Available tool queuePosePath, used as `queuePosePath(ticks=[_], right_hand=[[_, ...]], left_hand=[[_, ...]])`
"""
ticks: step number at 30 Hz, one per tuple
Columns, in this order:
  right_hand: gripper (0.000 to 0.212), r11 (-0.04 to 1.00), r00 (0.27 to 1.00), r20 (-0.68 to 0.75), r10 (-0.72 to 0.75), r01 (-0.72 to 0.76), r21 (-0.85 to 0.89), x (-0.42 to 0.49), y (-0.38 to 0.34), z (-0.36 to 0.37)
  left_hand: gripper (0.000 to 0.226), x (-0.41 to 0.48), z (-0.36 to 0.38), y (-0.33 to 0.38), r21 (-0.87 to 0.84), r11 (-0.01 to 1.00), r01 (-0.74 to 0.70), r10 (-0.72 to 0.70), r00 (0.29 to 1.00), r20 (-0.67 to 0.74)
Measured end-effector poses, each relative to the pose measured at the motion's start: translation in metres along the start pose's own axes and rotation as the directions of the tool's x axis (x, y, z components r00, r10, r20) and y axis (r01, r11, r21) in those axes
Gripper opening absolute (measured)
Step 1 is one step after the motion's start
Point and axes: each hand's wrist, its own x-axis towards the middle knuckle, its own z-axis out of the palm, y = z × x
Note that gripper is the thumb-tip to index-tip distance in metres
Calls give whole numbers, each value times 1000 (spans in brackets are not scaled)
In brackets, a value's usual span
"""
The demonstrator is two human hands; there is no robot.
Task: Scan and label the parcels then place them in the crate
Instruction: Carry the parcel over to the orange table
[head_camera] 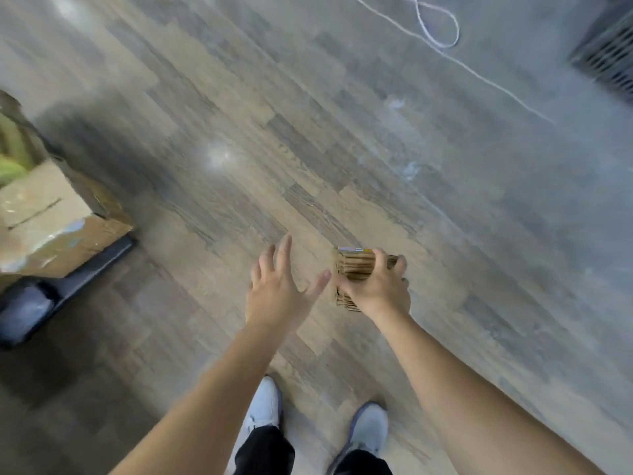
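Down low over the floor, the right hand (380, 289) curls its fingers and thumb round a small brown parcel (354, 265), a boxy cardboard block with ribbed, corrugated sides and a pale strip along its top edge. Just beside it the left hand (277, 286) is loose, fingers spread straight, gripping nothing. Beneath lies a floor (239, 132) of matte wood-look planks in grey and tan. A thin white cable (442, 29) loops across it near a dark slatted crate (613, 53); a taped cardboard box (44, 217) sits well to the left
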Motion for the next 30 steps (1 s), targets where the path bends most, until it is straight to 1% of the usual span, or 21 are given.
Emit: queuePosePath(ticks=[3, 7, 10, 13, 16, 21, 25, 30], right_hand=[[91, 1000, 998, -56, 0, 2, 29, -55, -40, -109], [87, 996, 984, -170, -46, 59, 69, -125, -83, -242], [84, 989, 962, -263, -65, 98, 111, -169, -103, -315], [87, 971, 950, -307, -50, 118, 208, -198, -115, -365], [88, 949, 942, -334, -41, 142, 283, -211, -121, -400], [88, 941, 922, -386, -34, 160, 298, -197, -117, -453], [90, 939, 916, -401, -26, 161, 306, -156, -110, -500], [91, 931, 904, -426, -29, 179, 317, -75, -109, -567]], left_hand=[[92, -36, -90, 55, -91, 995, -43, 39, 999, -35], [90, -70, -200, 119, -106, 989, -107, 100, 992, -75], [88, -87, -268, 159, -54, 975, -216, 209, 971, -115], [84, -99, -314, 195, -12, 950, -311, 306, 940, -154], [84, -102, -340, 229, 30, 926, -377, 377, 913, -158], [84, -77, -355, 286, 72, 892, -446, 452, 877, -166], [84, -34, -357, 342, 135, 876, -464, 481, 864, -151], [83, 28, -354, 434, 179, 858, -481, 508, 847, -157]])
